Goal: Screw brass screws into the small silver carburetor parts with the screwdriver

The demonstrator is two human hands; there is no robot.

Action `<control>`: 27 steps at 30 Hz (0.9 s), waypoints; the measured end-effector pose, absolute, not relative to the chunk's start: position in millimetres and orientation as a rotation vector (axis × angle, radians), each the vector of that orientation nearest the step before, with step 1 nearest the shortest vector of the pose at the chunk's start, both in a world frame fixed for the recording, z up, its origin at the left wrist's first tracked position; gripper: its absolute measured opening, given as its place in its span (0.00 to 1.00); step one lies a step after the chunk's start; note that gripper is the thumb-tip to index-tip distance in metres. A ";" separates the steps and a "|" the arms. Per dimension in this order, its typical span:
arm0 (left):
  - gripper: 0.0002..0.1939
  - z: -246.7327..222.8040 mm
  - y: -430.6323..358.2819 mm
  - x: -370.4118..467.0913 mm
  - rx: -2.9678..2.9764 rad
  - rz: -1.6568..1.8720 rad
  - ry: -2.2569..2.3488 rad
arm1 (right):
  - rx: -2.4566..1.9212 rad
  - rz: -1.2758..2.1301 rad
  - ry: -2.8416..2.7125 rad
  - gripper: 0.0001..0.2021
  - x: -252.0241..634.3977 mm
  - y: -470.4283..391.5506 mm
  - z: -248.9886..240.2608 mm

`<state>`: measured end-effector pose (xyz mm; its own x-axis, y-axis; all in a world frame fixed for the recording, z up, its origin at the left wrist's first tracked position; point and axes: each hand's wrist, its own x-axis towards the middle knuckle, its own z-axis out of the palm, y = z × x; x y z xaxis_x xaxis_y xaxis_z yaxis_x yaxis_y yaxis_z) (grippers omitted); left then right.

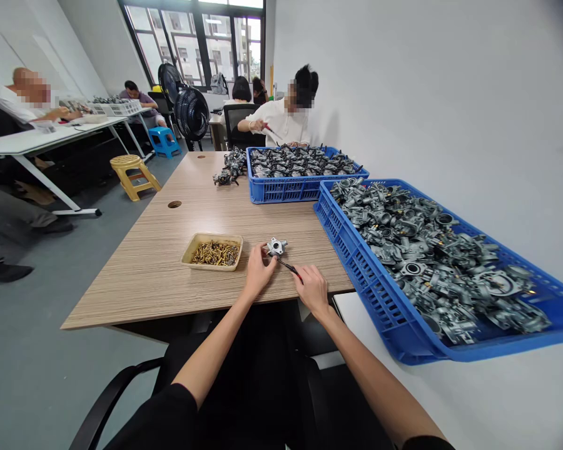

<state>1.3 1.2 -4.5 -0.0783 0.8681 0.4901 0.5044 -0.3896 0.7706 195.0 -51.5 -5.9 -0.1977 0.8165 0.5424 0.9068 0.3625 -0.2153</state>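
My left hand (259, 270) grips a small grey metal carburetor body (276, 246) at the table's near side, thumb and fingers closed on its left edge. In my right hand (312, 286) is a screwdriver (288, 267) with a dark shaft and a red-and-black handle, mostly covered by the fingers. Its tip points up and left and meets the near side of the carburetor body; what it touches there is too small to make out. Left of my left hand stands a cream plastic tray (211, 267) holding many small brass screw-like parts (217, 253).
A blue crate (370, 294) heaped with grey carburetor parts stands at right. Behind it, another blue crate (281, 190) holds rows of carburetors, with loose ones (229, 167) beside it. Across the wooden table (159, 281) sits a co-worker (286, 122). A yellow stool (134, 176) stands left.
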 end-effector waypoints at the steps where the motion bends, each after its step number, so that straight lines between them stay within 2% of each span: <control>1: 0.23 -4.6 1.2 1.3 1.856 1.458 1.481 | -1.489 -0.202 -2.046 0.13 195.0 -51.6 -5.9; 27: 0.22 -4.4 0.8 1.4 1.866 1.457 1.470 | -1.489 -0.190 -2.045 0.13 194.8 -52.3 -4.0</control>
<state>1.4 0.8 -4.4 -0.0689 0.8659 0.4954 0.5032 -0.3986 0.7668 194.8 -52.3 -4.0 -0.1945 0.8199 0.5385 0.9051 0.3616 -0.2236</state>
